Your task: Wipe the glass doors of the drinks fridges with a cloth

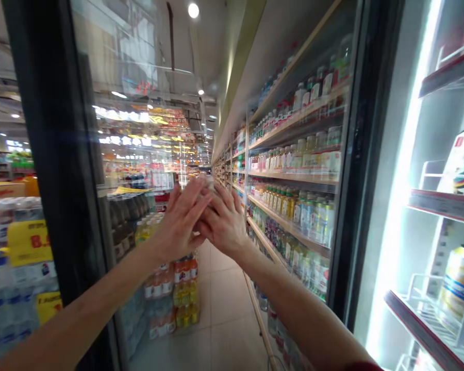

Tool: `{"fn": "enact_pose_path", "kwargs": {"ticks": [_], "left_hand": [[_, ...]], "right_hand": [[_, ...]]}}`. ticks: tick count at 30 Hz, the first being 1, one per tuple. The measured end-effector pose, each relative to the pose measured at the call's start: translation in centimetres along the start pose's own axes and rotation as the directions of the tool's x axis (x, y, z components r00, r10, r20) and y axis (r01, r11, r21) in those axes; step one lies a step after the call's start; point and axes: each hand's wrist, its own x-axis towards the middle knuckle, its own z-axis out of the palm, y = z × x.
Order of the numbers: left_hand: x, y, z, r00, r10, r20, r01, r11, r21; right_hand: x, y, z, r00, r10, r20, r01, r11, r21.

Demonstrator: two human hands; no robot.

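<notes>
My left hand [181,219] and my right hand [225,220] meet in the middle of the view, arms stretched forward. Their fingers are bent toward each other and overlap. A small pale, blurred patch [208,181] shows at the fingertips; I cannot make out what it is, and the palms' inner side is hidden. Both hands are in front of the clear pane [139,67] of a dark-framed glass door, which stands swung out. Whether they touch the glass cannot be told.
The door's black frame [48,129] rises at left. At right are lit cooler shelves [444,206] with a can [460,283] and cartons. Through or in the glass appear bottle-filled shelves [294,175], stacked drinks [185,293] and a tiled floor [228,304]. Yellow price signs [29,242] hang at left.
</notes>
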Motion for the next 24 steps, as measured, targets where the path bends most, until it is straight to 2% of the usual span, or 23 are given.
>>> {"fn": "enact_pose_path", "kwargs": {"ticks": [3,5,7,8,10,11,12,13,15,17,18,19,21,23,24], "left_hand": [[-4.0,0.4,-0.6,0.977,-0.212,0.037,0.207,0.972,0.107],[-5.6,0.7,-0.4,0.947,-0.322,0.009,0.315,0.931,0.184],[-6.1,0.9,0.0,0.934,-0.358,-0.009,0.35,0.909,0.226],[-6.1,0.9,0.2,0.934,-0.358,-0.013,0.351,0.907,0.234],[-5.9,0.7,0.4,0.935,-0.354,-0.014,0.348,0.91,0.226],[-5.8,0.6,0.4,0.935,-0.355,-0.015,0.35,0.911,0.218],[-5.9,0.4,0.5,0.931,-0.363,-0.02,0.359,0.91,0.208],[-6.0,0.2,0.5,0.927,-0.373,-0.025,0.37,0.907,0.199],[-6.4,-0.2,0.5,0.931,-0.362,-0.039,0.363,0.911,0.197],[-6.9,-0.8,0.6,0.945,-0.321,-0.058,0.326,0.923,0.206],[-7.1,-1.0,0.6,0.952,-0.298,-0.066,0.305,0.929,0.207],[-7.3,-1.3,0.6,0.957,-0.282,-0.067,0.29,0.935,0.205],[-7.6,-1.7,0.7,0.959,-0.273,-0.075,0.282,0.939,0.194],[-7.7,-1.8,0.8,0.96,-0.27,-0.077,0.28,0.942,0.187],[-7.7,-1.9,0.8,0.961,-0.266,-0.078,0.276,0.943,0.186]], "right_hand": [[-0.2,0.2,-0.3,1.0,0.001,0.012,0.0,0.996,-0.092],[-1.5,2.9,-2.0,0.999,0.049,-0.021,-0.051,0.986,-0.159],[-3.5,7.1,-4.6,0.97,0.208,-0.128,-0.234,0.942,-0.241],[-4.5,9.3,-5.9,0.922,0.327,-0.208,-0.376,0.884,-0.276],[-6.2,12.7,-7.7,0.751,0.516,-0.412,-0.64,0.723,-0.26],[-6.7,13.3,-7.9,0.69,0.559,-0.46,-0.702,0.672,-0.236],[-7.1,13.0,-7.7,0.669,0.576,-0.469,-0.722,0.655,-0.226],[-7.3,11.8,-6.9,0.698,0.57,-0.433,-0.698,0.676,-0.236],[-7.4,7.5,-4.5,0.846,0.475,-0.243,-0.53,0.8,-0.281],[-7.5,3.1,-2.0,0.962,0.272,-0.027,-0.271,0.935,-0.228],[-7.6,1.7,-1.2,0.984,0.177,0.001,-0.174,0.969,-0.173],[-7.7,1.1,-0.8,0.99,0.136,-0.021,-0.138,0.983,-0.122],[-8.2,2.2,-1.4,0.96,0.209,-0.184,-0.227,0.971,-0.08],[-8.6,5.7,-3.3,0.88,0.334,-0.337,-0.387,0.917,-0.1],[-8.8,7.8,-4.4,0.852,0.359,-0.381,-0.434,0.891,-0.131]]}}
